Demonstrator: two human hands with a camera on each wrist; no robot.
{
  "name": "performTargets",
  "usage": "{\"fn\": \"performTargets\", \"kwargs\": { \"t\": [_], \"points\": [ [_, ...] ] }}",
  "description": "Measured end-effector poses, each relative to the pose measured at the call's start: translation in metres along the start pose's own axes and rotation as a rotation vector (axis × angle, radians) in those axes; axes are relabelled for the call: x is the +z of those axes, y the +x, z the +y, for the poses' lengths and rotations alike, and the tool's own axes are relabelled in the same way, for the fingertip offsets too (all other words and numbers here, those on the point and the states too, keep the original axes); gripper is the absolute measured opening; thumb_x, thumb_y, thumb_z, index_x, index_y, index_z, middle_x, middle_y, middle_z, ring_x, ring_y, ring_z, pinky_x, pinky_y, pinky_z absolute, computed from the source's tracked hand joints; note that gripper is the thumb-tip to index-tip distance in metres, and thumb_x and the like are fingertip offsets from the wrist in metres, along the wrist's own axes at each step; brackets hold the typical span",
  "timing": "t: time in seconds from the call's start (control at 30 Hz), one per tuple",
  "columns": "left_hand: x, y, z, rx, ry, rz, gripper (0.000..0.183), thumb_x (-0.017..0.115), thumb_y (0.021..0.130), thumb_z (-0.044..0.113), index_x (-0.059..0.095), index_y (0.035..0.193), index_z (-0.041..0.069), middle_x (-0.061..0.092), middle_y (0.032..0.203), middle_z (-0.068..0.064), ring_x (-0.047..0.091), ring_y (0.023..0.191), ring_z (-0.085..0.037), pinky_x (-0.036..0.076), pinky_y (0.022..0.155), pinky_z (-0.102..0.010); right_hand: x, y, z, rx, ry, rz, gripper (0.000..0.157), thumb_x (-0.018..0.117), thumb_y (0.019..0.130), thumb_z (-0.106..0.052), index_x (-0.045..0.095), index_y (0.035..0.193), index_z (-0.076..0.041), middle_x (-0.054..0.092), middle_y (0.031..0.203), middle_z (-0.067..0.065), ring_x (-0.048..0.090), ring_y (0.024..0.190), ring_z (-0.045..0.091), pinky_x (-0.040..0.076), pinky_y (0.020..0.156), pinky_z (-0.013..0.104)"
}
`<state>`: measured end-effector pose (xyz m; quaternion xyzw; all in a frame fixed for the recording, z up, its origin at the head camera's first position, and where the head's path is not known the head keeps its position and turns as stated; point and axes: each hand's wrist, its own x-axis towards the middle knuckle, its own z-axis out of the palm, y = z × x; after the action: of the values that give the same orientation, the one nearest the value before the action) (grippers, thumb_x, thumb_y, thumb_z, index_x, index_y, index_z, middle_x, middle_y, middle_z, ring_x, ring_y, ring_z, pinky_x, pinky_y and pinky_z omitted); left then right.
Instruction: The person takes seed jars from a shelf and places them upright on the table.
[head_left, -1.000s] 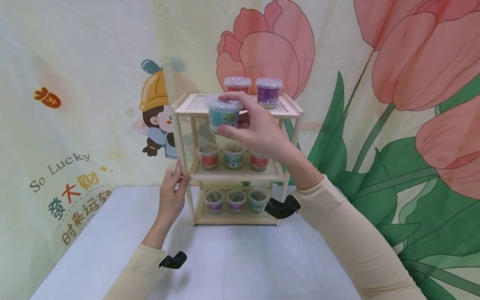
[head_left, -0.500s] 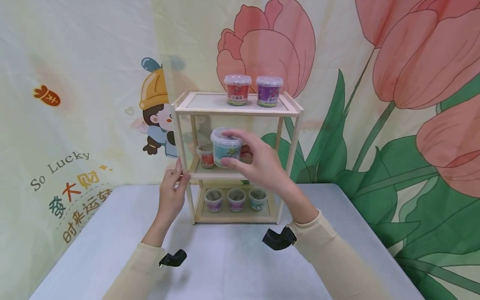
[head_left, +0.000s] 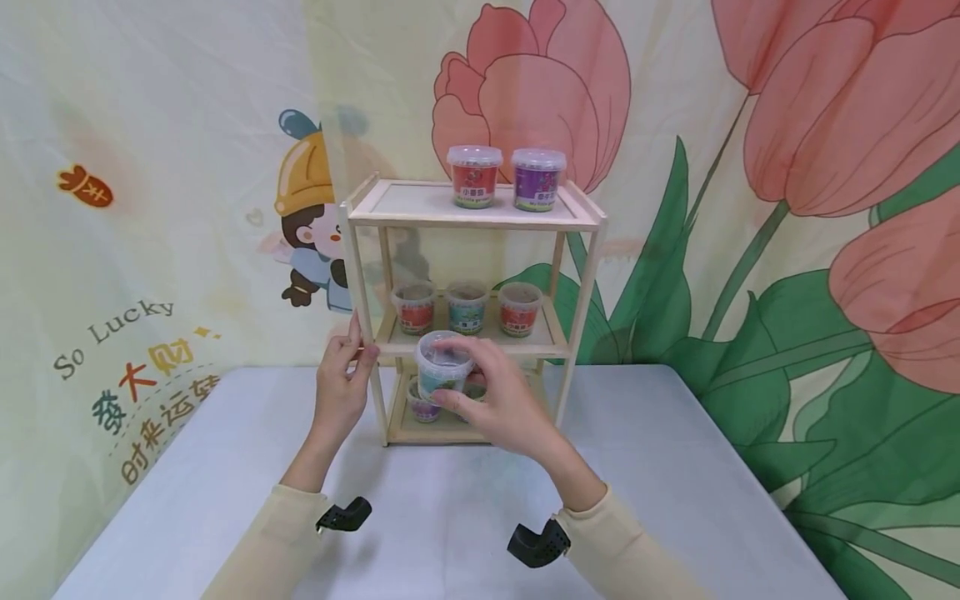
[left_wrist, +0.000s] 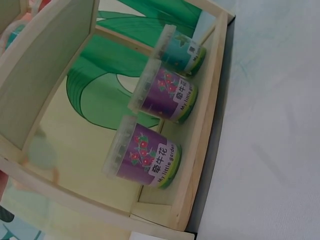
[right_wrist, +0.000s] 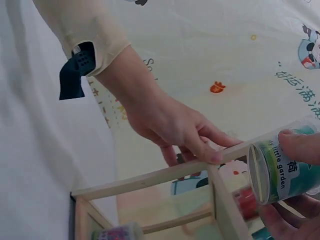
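A small wooden shelf rack (head_left: 480, 223) with three tiers stands on the table. My left hand (head_left: 341, 387) grips its left front post, level with the middle tier; the right wrist view shows this left hand (right_wrist: 170, 122) too. In front of the rack, below the middle tier's edge, my right hand (head_left: 498, 400) holds a teal lidded plant tub (head_left: 442, 375), thumb on its front and fingers over the lid. The right wrist view shows this teal tub (right_wrist: 285, 167) close up, marked "My little garden". Behind it, the bottom-tier tubs are partly hidden.
A red tub (head_left: 475, 179) and a purple tub (head_left: 537, 182) stand on the top tier. The middle tier bears a red tub (head_left: 414, 312), a teal one (head_left: 467, 312) and another red one (head_left: 519, 315). Purple tubs (left_wrist: 147, 155) and a teal one occupy the bottom tier.
My right hand has brought the teal tub down from top-tier height, past the middle tier, to in front of the bottom tier. The left hand has stayed on the rack's post.
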<state>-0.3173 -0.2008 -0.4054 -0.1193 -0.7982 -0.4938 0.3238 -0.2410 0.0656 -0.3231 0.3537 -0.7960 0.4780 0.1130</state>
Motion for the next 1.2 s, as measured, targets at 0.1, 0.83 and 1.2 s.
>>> {"fn": "performTargets", "kwargs": {
  "t": [0.1, 0.83, 1.2],
  "points": [
    [-0.001, 0.000, 0.000, -0.007, 0.012, -0.007, 0.063, 0.063, 0.108, 0.020, 0.037, 0.165, 0.019, 0.054, 0.115, -0.015, 0.061, 0.108, -0.022, 0.060, 0.089, -0.023, 0.013, -0.007, 0.011, 0.040, 0.004, 0.001, 0.059, 0.083, 0.094, -0.010, 0.057, 0.146, -0.018, 0.056, 0.141, 0.005, 0.059, 0.125, 0.021, 0.060, 0.097, 0.034],
    [0.002, -0.001, -0.002, 0.016, -0.042, 0.011, 0.061, 0.065, 0.107, 0.015, 0.040, 0.163, 0.016, 0.055, 0.115, -0.017, 0.057, 0.103, -0.012, 0.049, 0.080, -0.004, 0.109, -0.041, 0.083, 0.279, 0.054, 0.049, 0.056, 0.089, 0.085, -0.005, 0.063, 0.132, -0.024, 0.058, 0.129, 0.006, 0.059, 0.120, 0.023, 0.060, 0.097, 0.037],
    [-0.001, -0.001, -0.003, 0.033, -0.020, 0.026, 0.061, 0.066, 0.107, 0.014, 0.041, 0.163, 0.015, 0.055, 0.113, -0.017, 0.056, 0.101, -0.007, 0.048, 0.079, -0.003, 0.143, -0.037, 0.098, 0.304, 0.063, 0.033, 0.056, 0.092, 0.079, -0.003, 0.066, 0.125, -0.020, 0.059, 0.124, 0.008, 0.056, 0.110, 0.017, 0.059, 0.092, 0.035]
  ]
}}
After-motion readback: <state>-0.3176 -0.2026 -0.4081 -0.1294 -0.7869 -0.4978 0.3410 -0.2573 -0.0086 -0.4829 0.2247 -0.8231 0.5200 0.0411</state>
